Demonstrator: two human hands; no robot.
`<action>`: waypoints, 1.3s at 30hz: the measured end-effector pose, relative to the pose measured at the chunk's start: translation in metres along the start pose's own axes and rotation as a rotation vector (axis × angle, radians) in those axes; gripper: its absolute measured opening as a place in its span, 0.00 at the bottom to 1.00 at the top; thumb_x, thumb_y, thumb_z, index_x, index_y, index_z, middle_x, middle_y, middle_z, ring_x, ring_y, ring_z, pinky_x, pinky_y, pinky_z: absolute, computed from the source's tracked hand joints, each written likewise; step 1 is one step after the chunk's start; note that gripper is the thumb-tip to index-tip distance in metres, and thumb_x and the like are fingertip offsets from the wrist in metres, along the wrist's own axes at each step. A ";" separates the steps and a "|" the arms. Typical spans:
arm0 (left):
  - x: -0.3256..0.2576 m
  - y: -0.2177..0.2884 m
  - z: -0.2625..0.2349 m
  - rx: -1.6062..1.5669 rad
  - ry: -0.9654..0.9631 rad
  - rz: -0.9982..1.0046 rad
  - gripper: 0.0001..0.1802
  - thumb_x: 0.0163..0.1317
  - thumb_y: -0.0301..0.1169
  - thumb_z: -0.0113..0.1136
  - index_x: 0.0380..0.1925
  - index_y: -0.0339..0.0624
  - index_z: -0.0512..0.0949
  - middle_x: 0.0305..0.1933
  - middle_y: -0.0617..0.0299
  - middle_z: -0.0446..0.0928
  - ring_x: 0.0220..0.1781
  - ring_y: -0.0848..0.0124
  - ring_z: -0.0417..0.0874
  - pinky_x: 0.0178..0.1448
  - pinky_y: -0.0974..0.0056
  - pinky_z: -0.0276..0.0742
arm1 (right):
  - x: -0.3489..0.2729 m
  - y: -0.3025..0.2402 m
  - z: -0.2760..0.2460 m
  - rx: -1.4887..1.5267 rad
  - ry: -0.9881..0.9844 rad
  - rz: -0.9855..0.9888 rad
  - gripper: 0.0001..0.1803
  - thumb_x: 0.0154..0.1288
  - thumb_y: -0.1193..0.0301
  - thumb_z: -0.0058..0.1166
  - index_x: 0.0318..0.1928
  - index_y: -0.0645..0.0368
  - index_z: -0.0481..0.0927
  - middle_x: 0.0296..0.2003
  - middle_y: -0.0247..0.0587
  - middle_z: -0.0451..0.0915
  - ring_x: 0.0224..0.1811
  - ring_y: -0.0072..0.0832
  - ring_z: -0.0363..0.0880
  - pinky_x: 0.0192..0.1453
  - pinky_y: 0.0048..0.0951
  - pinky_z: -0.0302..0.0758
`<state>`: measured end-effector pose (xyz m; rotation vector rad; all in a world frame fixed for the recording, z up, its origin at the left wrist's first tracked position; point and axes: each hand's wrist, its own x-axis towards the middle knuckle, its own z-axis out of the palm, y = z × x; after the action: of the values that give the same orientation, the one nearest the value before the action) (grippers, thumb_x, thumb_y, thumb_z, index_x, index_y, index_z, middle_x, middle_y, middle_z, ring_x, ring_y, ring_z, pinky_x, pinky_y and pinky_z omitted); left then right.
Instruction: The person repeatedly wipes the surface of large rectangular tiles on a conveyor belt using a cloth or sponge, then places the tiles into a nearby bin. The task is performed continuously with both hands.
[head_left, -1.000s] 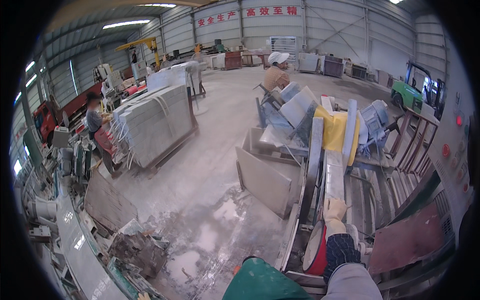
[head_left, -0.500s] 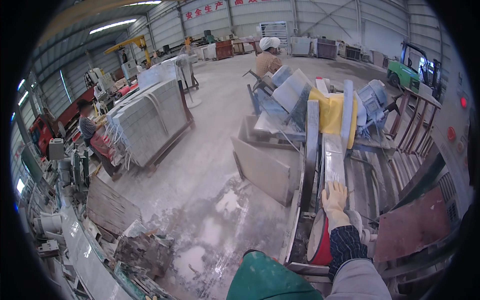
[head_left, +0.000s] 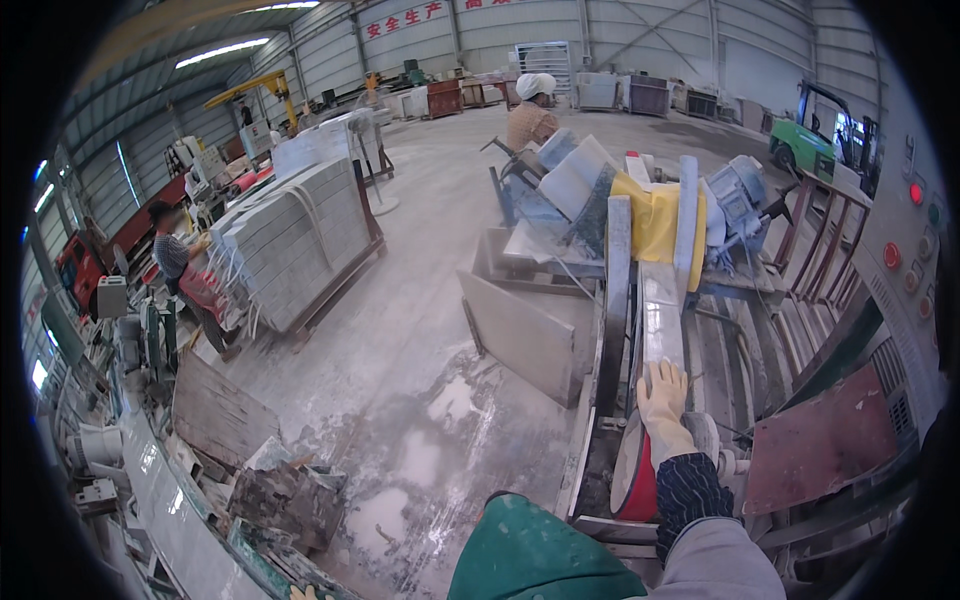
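My right hand (head_left: 663,405), in a pale rubber glove, lies with fingers stretched out at the near end of a long, narrow, pale, wet-looking strip (head_left: 661,310), probably stone. The strip runs away from me into a machine, under a yellow cover (head_left: 655,220). Below my right wrist is a red-sided wheel or drum (head_left: 638,480), partly covered by the sleeve. Of my left hand (head_left: 305,594), only gloved fingertips show at the bottom edge, beside scrap pieces; what it touches is hidden.
Blue-grey motors (head_left: 738,195) flank the yellow cover. A control panel (head_left: 895,270) with a lit red lamp stands right. A flat slab (head_left: 520,335) leans left of the machine. One person (head_left: 185,270) is by stacked blocks (head_left: 295,245); another (head_left: 531,118) is behind the machine. A forklift (head_left: 805,140) stands beyond.
The view has shifted slightly, bringing more of the control panel into sight. My right hand stays at the strip's near end. The person by the blocks stands more fully in view.
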<state>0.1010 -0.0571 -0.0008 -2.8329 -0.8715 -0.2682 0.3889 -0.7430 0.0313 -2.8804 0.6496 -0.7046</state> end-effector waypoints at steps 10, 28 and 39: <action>0.004 0.002 0.000 -0.056 0.030 0.004 0.25 0.67 0.47 0.56 0.59 0.47 0.78 0.68 0.46 0.70 0.71 0.52 0.66 0.75 0.44 0.56 | -0.012 -0.001 -0.005 -0.015 -0.062 0.021 0.30 0.67 0.54 0.49 0.67 0.51 0.72 0.68 0.41 0.69 0.74 0.39 0.59 0.78 0.52 0.47; 0.005 -0.010 0.024 -0.136 0.089 0.020 0.25 0.63 0.44 0.61 0.56 0.42 0.79 0.68 0.39 0.67 0.70 0.44 0.65 0.74 0.44 0.57 | -0.023 0.004 -0.031 0.054 -0.213 -0.043 0.32 0.68 0.52 0.48 0.70 0.50 0.69 0.72 0.46 0.63 0.77 0.42 0.54 0.78 0.56 0.44; -0.001 -0.003 0.024 -0.101 0.388 0.116 0.19 0.61 0.33 0.60 0.49 0.33 0.77 0.62 0.40 0.73 0.63 0.47 0.73 0.67 0.46 0.66 | 0.045 0.017 -0.003 0.023 -0.111 -0.065 0.30 0.70 0.53 0.48 0.67 0.52 0.71 0.68 0.50 0.68 0.73 0.47 0.60 0.75 0.52 0.54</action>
<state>0.1016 -0.0498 -0.0240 -2.7630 -0.6249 -0.8311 0.4173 -0.7779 0.0499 -2.9059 0.5328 -0.5515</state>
